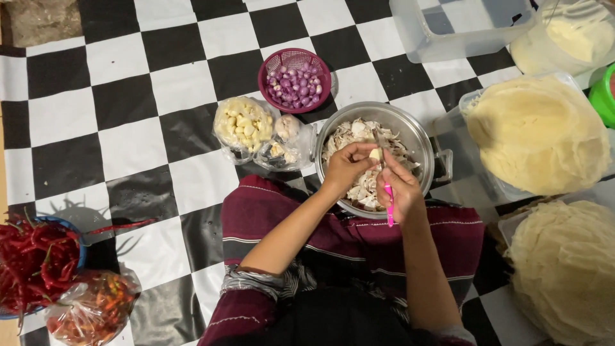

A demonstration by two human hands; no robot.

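Over a steel bowl of papery garlic skins, the left hand pinches a garlic clove between fingertips while the right hand grips a pink-handled knife against it. Nearby (on the checkered mat) sit a bag of peeled garlic and a basket of shallots.

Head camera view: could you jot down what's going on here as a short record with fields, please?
Setting: black-and-white checkered mat
Left hand: holds a garlic clove over the metal bowl
Right hand: grips a pink-handled knife at the clove
Bowl contents: garlic skins
Beside bowl: bag of peeled garlic, purple basket of shallots
Far left: red chillies
Right side: stacks of pale thin sheets
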